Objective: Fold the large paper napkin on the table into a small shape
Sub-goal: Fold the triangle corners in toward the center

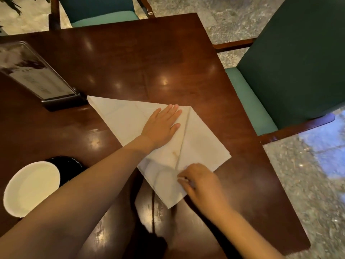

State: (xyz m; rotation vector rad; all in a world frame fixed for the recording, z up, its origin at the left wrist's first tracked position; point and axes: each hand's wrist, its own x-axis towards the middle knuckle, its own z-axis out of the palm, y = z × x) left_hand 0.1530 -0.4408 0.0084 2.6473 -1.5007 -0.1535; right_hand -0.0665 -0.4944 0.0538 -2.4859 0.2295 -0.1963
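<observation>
A large white paper napkin [201, 146] lies on the dark wooden table [149, 58], partly folded, with a long crease running from its far corner toward me. A small brown stain sits near the crease. My left hand [160, 126] lies flat, palm down, fingers together, pressing the left flap beside the crease. My right hand [199, 182] is at the near end of the crease, its fingertips pinching the napkin's paper there.
A menu stand [35, 75] in a dark base stands at the left, touching the napkin's far-left corner. A white plate [31, 187] and a black dish [69, 167] sit near left. Green chairs [291, 62] flank the table's right and far edges.
</observation>
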